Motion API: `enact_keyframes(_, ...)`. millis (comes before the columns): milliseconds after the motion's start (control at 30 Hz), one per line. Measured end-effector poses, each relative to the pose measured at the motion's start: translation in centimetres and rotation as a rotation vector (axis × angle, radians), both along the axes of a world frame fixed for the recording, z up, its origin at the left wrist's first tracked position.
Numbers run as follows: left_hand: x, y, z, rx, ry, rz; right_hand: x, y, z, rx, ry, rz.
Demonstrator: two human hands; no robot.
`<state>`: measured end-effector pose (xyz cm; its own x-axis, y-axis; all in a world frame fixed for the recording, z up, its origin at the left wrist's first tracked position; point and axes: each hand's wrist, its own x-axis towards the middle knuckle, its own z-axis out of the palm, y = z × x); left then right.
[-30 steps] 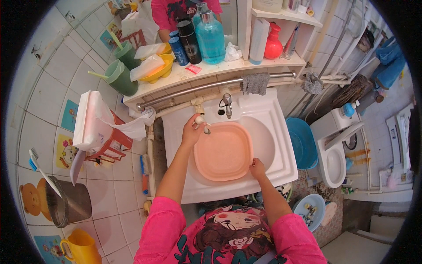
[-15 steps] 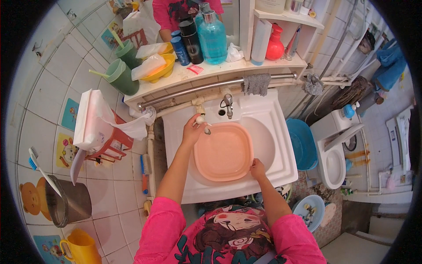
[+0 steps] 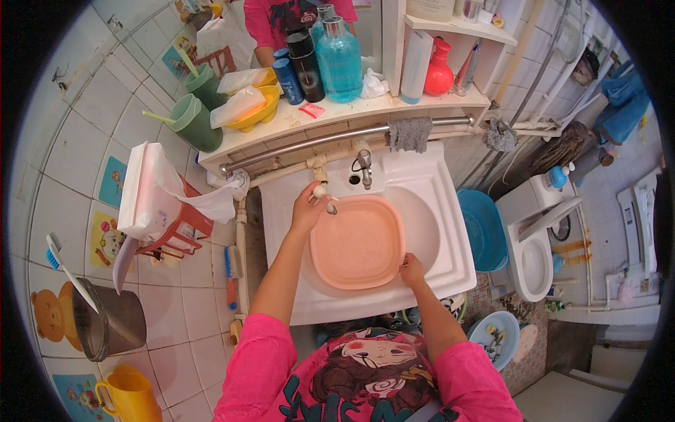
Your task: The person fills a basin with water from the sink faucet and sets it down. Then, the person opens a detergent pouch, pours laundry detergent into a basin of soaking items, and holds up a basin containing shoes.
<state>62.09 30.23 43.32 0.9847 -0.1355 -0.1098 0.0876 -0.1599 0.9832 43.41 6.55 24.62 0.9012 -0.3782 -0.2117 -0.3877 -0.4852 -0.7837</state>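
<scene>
The sink [image 3: 455, 239] is bearing a peach basin [image 3: 358, 243]; the shelf [image 3: 383, 107] is carrying a cup [image 3: 195, 125], dish [image 3: 261, 112] and bottles [image 3: 341, 69].

Whitish fitting [image 3: 320, 191] at left hand [image 3: 306, 209], details too small.

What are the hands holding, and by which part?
The right hand holds the peach basin by its right rim. The left hand is at the white tap knob; I can't tell if it's gripped.

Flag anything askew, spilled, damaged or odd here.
Rust-coloured stains show beside the toilet, perhaps from a leak; a crumpled white wad lies loose on the shelf, like litter. The peach basin shows no visible damage.
</scene>
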Motion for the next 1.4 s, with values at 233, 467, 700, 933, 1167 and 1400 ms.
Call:
enact_keyframes(233,0.0,-0.1,-0.2,-0.002,-0.016,-0.014,-0.1,-0.2,0.3,-0.015,0.006,0.010)
enact_keyframes(467,0.0,0.1,-0.9,0.003,-0.068,-0.026,-0.1,0.0,1.0,-0.019,0.040,0.009)
enact_keyframes(700,0.1,0.1,-1.1,0.015,-0.079,-0.027,-0.1,-0.1,0.5,-0.037,0.012,0.010)
enact_keyframes(933,0.1,0.2,-1.3,-0.017,-0.094,-0.027,-0.2,0.1,1.4,0.005,0.002,0.004)
enact_keyframes(1167,0.0,0.1,-0.7,-0.041,-0.053,-0.018,-0.2,0.2,2.6,0.050,0.073,-0.013)
enact_keyframes(1400,-0.2,-0.2,-0.7,-0.062,-0.041,-0.011,-0.3,0.1,1.6,0.061,-0.016,0.006)
